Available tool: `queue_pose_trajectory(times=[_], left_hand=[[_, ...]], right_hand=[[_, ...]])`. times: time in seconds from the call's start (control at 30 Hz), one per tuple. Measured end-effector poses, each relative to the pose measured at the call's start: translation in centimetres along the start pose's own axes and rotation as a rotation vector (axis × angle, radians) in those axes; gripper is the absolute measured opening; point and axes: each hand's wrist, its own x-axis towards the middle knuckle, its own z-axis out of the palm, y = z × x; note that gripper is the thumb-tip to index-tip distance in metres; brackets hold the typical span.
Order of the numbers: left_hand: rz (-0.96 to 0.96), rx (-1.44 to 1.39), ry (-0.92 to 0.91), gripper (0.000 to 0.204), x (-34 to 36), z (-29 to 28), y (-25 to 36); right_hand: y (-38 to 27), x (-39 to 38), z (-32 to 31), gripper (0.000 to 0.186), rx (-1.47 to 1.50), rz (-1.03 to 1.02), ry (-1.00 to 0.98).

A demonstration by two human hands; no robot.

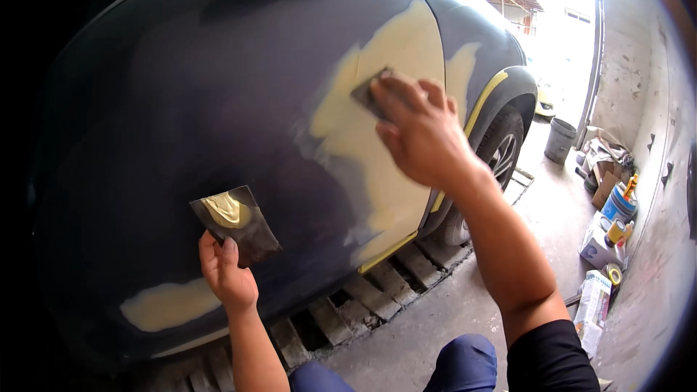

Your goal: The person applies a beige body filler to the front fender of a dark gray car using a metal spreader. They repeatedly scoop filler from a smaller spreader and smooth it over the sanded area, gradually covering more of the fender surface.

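A dark car door [239, 101] fills the left and middle, with a large pale yellow patch of body filler [396, 167] along its right side. My right hand [425, 127] presses a small dark spreader [369, 94] against the upper part of that patch, its fingers bent over the blade and slightly blurred. Lower left, my left hand [231, 276] pinches a thin dark square plate [254, 236] by its lower edge. A dollop of creamy yellow filler [225, 209] lies on the plate's upper part. Another filler patch [170, 305] covers the door's bottom left.
Yellow masking tape [485, 101] edges the wheel arch above the front wheel [501, 145]. A slatted floor grate [348, 312] runs beneath the car. Along the right wall stand a grey bucket [560, 141], a blue can [618, 203], boxes [594, 297] and tape rolls [614, 274].
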Motion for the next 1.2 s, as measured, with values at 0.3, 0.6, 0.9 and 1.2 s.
queue_pose_trajectory(times=[0.3,0.6,0.9,1.2], left_hand=[[-0.045,-0.066,0.011,0.031,-0.2,1.8,0.7],[-0.275,-0.281,0.144,0.030,-2.6,11.5,3.5],[-0.518,-0.256,0.095,0.032,-0.9,21.0,8.2],[-0.738,-0.029,0.131,0.033,2.1,20.5,14.5]], right_hand=[[0.5,3.3,0.9,0.048,0.047,-0.067,-0.039],[1.6,-3.5,-3.1,0.056,0.339,-0.059,-0.103],[4.5,-9.7,-5.3,0.052,0.910,0.098,-0.304],[6.6,0.6,-4.5,0.059,0.449,0.291,-0.235]])
